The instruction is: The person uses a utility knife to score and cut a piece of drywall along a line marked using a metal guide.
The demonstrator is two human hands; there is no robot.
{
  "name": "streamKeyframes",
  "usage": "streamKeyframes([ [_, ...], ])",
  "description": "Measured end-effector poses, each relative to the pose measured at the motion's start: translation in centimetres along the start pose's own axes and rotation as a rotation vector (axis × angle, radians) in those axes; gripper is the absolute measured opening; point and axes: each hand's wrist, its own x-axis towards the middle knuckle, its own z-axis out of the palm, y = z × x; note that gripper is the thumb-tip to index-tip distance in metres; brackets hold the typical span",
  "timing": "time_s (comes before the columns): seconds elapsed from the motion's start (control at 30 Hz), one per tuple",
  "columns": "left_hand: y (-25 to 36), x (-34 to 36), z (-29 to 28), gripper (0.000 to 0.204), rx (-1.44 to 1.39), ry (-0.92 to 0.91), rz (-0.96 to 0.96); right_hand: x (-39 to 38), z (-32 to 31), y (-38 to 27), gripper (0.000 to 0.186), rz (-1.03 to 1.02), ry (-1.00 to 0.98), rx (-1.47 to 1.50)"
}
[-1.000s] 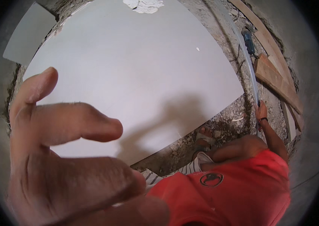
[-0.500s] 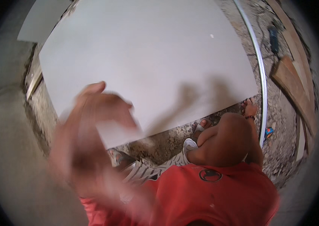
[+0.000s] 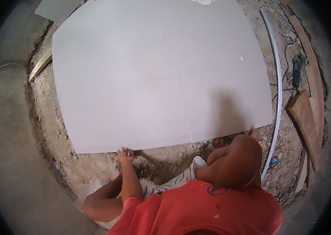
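1. Panel: we noted a large pale grey sheet lying flat on rough, rubbly ground, its near edge just in front of the crouching person in the red shirt.
2. Left hand: it sat at the near edge of the panel, towards the left end; fingers looked curled together at or just under the edge, though we could not tell whether they truly gripped it.
3. Right hand: it reached the near right corner, mostly hidden behind the arm; fingertips touched the edge, and we could not tell whether they were closed on it.
4. Risk, as we judged it: the sheet was wide and thin, and both hands sat on one edge only. Lifting from there could bow it and crack it along the faint line running across its middle.
5. Risk: loose rubble under the near edge could chip the corner or pinch fingers if the sheet dropped back.
6. Risk: the long metal strip lay just beside the panel's right edge, and the power tool with its cord and the wooden planks lay beyond it. We judged that sliding the sheet rightward could snag them.
7. Footing: uneven ground near the person's feet could cause a slip under load.
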Motion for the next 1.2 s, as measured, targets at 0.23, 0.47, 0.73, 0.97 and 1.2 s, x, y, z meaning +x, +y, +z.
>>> streamKeyframes([
  [0.23,1.4,1.9,-0.1,0.053,-0.126,0.074,-0.016,-2.5,0.8,2.8,0.025,0.030,-0.012,0.103],
  [0.47,-0.3,2.7,-0.6,0.044,-0.267,-0.027,0.026,-0.5,5.3,3.1,0.026,-0.002,-0.072,0.182],
  [0.73,0.5,3.9,-1.3,0.044,-0.386,-0.267,0.092,-0.1,8.6,1.7,0.026,-0.056,-0.143,0.247],
  [0.97,3.9,-0.5,-1.9,0.047,-0.287,-0.328,0.093,-4.7,8.6,-2.7,0.026,-0.093,-0.242,0.316],
  [1.2,12.0,-14.4,-1.4,0.038,-0.254,-0.328,0.044,-12.0,6.4,-13.9,0.022,-0.192,-0.314,0.313],
])
